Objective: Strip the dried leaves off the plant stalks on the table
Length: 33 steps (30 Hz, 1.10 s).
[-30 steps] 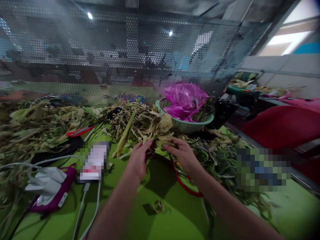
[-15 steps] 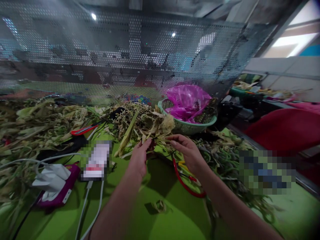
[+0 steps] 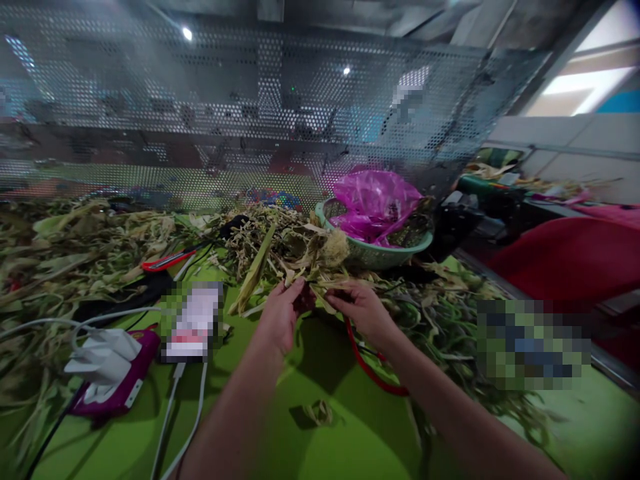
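Observation:
My left hand is closed, thumb on top, around a small bunch of dry husk strips. Beside it, my right hand pinches a pale husk strip between thumb and fingers. The strip reaches across the gap between my hands. Just beyond them lies a heap of dried husks with a long yellow-green leaf leaning on it. A red loop-shaped handle shows partly under my right wrist. A small curled husk scrap rests on the green tabletop.
A green basket holding a pink plastic bag stands behind my hands. At left are a phone, a purple power block with white chargers, cables and a red cutter. Green-grey husk strips cover the right side.
My right hand has moved slightly left and down, closer to my left hand, covering more of the red and yellow handles. The left hand has barely shifted.

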Tool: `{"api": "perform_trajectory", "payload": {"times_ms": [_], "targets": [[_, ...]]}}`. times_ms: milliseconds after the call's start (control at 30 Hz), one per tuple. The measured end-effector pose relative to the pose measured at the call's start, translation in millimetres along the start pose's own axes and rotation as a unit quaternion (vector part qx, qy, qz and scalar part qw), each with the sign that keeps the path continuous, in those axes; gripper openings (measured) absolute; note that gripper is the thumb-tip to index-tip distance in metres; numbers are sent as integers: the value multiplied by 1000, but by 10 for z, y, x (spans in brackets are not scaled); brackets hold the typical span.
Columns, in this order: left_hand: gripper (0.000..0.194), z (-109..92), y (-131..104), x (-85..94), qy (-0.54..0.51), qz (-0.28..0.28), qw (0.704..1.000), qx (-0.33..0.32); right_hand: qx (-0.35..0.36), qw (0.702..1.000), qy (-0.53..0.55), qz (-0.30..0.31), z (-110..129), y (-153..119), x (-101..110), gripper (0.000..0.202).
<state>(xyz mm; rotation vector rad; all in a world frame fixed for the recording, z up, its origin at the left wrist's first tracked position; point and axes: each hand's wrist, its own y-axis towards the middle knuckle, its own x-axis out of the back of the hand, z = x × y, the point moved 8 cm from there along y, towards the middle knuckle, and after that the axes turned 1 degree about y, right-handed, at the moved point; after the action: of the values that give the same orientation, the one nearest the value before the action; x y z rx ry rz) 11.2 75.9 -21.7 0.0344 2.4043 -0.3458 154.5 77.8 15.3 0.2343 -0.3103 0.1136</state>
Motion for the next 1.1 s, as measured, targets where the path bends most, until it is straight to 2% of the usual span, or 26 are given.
{"api": "perform_trajectory", "payload": {"times_ms": [100,233,367,433,567,667,767,900,1100], "targets": [[30,-42,8,32,42,-11,999,-22,-9,1000,-8,-18,10,-11,20,19],[33,-123,1,67,101,-38,993,-54,-31,997,53,-37,35,-34,83,28],[31,-151,-27,45,115,-50,990,-57,-15,993,39,-114,83,-65,234,28],[30,-167,-43,29,121,-51,989,-63,-5,991,24,-130,93,-73,265,27],[29,-158,-44,25,118,-43,990,-60,-10,993,5,-118,60,-56,247,27],[30,-117,-28,24,79,-26,996,-39,-10,994,-5,-111,19,-33,221,26],[31,-115,-20,12,42,-13,998,-41,0,997,-19,-76,-15,-3,130,25],[29,-170,-25,-18,24,2,998,-61,-12,999,27,-41,-54,5,30,30],[26,-287,-38,-52,104,14,990,-96,-48,989,119,-69,-25,-28,125,27]]}}
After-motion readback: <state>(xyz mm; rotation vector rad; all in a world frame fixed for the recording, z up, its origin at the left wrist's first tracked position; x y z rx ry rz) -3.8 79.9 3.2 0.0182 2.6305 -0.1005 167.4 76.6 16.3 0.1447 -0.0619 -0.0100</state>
